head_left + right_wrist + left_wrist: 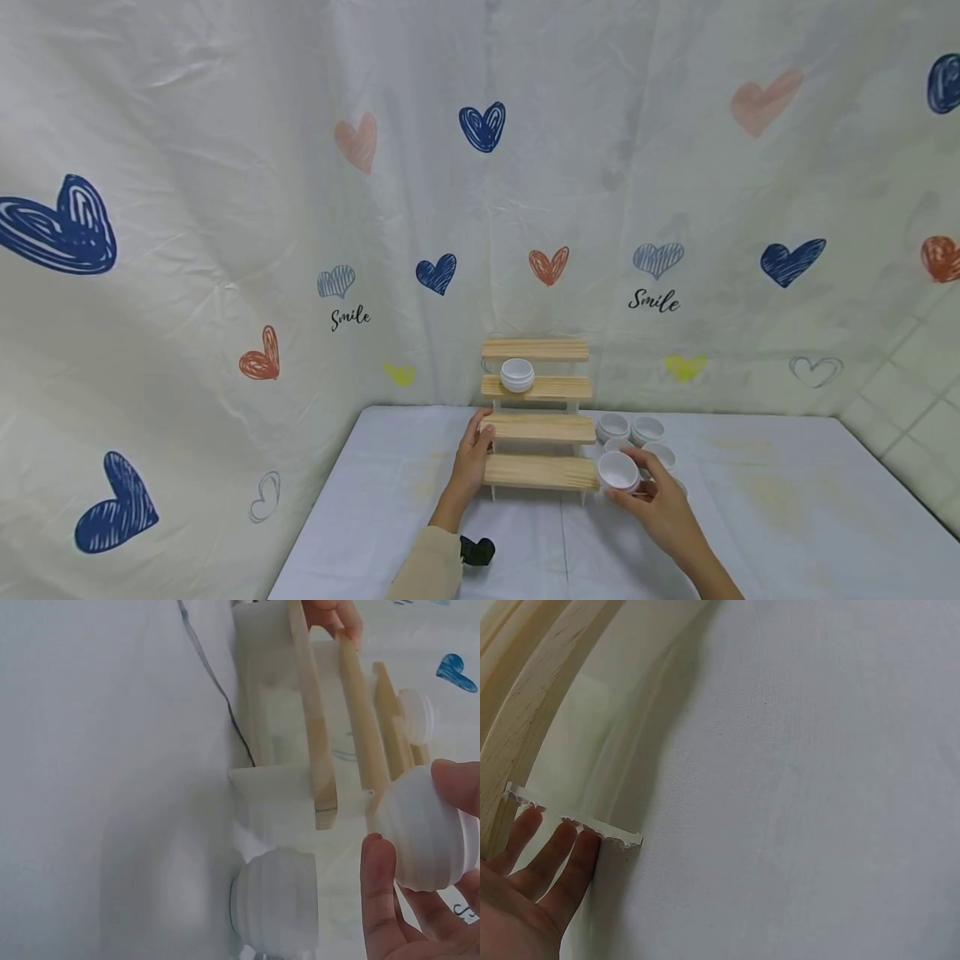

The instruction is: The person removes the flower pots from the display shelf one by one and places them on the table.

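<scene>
A tiered wooden stand [540, 472] with white legs stands at the back of the table. On its left side my left hand [471, 457] grips the end of a middle plank; in the left wrist view the fingers [581, 870] touch a thin white side piece [592, 825]. My right hand [660, 504] holds a small white bowl [618, 472] just off the stand's lower right end, pinched between thumb and fingers in the right wrist view [424, 829]. Another white bowl [517, 375] sits on the second plank from the top, towards its left.
Several white bowls [647, 430] stand grouped on the table right of the stand, partly hidden by my right hand. A curtain with hearts [435, 273] hangs behind. A small dark object or mark [477, 550] shows beside the left sleeve [431, 562].
</scene>
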Motion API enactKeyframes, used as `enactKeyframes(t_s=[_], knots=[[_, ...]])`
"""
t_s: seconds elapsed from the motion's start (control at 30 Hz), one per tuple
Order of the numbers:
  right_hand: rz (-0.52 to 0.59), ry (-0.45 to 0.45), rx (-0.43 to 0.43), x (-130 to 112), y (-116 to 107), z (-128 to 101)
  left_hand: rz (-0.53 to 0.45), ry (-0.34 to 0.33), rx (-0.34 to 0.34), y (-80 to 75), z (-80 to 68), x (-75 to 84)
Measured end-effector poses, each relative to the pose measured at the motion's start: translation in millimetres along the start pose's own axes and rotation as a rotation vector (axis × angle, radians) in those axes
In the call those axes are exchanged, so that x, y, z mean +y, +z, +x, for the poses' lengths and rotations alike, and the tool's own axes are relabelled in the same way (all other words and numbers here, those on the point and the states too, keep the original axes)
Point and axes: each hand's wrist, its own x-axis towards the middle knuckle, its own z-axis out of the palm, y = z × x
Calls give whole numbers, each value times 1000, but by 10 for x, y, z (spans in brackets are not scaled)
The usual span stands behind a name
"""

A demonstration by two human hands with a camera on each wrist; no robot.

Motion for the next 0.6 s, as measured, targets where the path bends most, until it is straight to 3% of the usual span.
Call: enactKeyframes(t_s=[0.6], knots=[[-5, 70, -25, 169, -114, -149, -20, -17, -15, -15, -2, 21]])
